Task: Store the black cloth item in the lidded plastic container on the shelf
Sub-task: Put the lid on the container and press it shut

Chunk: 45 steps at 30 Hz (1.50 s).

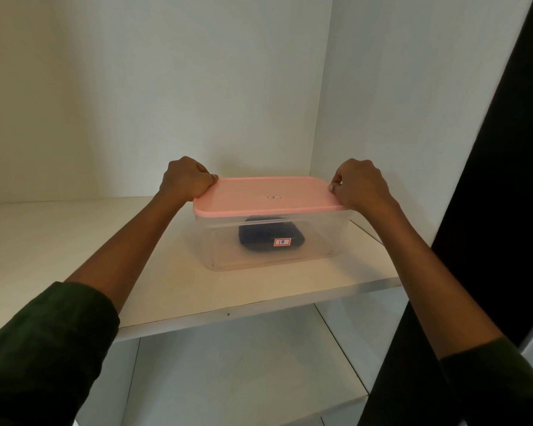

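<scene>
Green sleeves (43, 348), pink lid (268, 195) (rounded)

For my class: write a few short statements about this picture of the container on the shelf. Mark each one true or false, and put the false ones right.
1. The clear container stands on the white shelf with the pink lid on top. True.
2. The black cloth lies on the shelf beside the container. False: it is inside the container.
3. The left hand and the right hand each grip one end of the lid. True.
4. The label on the container's front reads 25. False: it reads 18.
</scene>
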Each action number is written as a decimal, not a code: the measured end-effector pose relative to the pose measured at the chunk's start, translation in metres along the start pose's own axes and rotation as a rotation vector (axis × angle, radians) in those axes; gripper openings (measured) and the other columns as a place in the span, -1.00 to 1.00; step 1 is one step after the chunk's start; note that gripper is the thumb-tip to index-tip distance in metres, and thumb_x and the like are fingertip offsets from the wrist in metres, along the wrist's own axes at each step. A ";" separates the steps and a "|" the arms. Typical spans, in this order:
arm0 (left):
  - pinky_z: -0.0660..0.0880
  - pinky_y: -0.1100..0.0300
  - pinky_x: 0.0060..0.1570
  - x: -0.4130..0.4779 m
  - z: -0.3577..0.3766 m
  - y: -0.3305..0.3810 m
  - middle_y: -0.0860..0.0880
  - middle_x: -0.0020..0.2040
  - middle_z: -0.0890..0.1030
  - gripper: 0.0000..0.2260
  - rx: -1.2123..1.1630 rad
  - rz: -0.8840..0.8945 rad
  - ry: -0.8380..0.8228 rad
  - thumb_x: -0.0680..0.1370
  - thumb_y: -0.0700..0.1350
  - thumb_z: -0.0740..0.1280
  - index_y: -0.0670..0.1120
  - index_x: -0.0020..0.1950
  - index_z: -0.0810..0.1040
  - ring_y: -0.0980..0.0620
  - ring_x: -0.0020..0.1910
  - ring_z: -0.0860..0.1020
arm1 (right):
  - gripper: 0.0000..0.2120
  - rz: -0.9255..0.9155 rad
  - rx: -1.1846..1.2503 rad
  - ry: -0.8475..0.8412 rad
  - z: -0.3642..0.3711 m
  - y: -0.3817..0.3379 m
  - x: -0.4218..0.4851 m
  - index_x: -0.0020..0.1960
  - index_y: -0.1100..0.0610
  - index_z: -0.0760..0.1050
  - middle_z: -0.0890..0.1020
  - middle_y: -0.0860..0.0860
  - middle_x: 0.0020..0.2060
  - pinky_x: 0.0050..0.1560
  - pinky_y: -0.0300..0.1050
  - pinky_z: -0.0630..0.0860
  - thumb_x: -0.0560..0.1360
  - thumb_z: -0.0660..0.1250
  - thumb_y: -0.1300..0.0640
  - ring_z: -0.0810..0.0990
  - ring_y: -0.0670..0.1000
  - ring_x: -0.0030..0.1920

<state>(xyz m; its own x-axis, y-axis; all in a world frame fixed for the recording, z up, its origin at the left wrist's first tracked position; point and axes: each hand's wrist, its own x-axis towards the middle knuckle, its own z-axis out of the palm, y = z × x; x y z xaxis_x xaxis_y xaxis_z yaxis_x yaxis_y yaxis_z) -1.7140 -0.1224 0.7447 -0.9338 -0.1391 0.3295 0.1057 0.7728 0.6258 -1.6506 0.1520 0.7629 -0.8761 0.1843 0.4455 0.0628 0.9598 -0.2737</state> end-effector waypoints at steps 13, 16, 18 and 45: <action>0.51 0.13 0.00 -0.003 -0.004 0.004 -0.13 0.09 0.66 -0.74 0.018 -0.006 -0.005 0.51 -0.01 0.31 -0.10 0.08 0.66 -0.13 -0.03 0.61 | -0.79 -0.006 0.098 -0.165 -0.010 0.007 0.006 0.10 0.25 0.58 0.62 0.16 0.07 -0.12 -0.21 0.49 0.53 0.26 0.23 0.62 0.09 -0.08; 0.54 0.01 0.12 -0.004 -0.005 0.005 -0.12 0.10 0.65 -0.75 0.012 -0.021 0.007 0.49 -0.01 0.33 -0.07 0.07 0.67 -0.16 0.04 0.60 | -0.78 0.065 0.216 -0.357 -0.022 0.007 0.017 0.13 0.27 0.54 0.60 0.14 -0.07 -0.32 -0.26 0.51 0.51 0.30 0.25 0.55 -0.03 -0.33; 0.55 0.00 0.12 -0.005 -0.004 0.005 -0.11 0.09 0.65 -0.76 0.004 -0.027 0.008 0.48 -0.01 0.33 -0.06 0.06 0.67 -0.16 0.04 0.60 | -0.70 0.102 0.292 -0.406 -0.023 0.003 0.029 0.19 0.29 0.50 0.62 0.17 -0.07 -0.18 -0.16 0.58 0.52 0.34 0.17 0.59 0.02 -0.25; 0.45 0.14 0.03 -0.011 -0.002 0.008 -0.13 0.15 0.63 -0.76 -0.075 -0.069 -0.001 0.53 -0.10 0.27 -0.13 0.10 0.65 -0.14 0.11 0.57 | -0.83 0.021 0.130 -0.214 0.029 -0.016 0.070 -0.14 0.27 0.54 0.51 0.06 -0.40 -0.39 -0.22 0.41 0.43 0.37 0.14 0.55 0.10 -0.26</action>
<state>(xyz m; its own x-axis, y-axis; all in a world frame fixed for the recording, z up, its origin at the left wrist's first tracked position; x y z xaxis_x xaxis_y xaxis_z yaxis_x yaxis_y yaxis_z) -1.7019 -0.1156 0.7477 -0.9402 -0.1897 0.2831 0.0665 0.7126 0.6984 -1.7267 0.1429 0.7736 -0.9574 0.1413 0.2518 0.0318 0.9184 -0.3943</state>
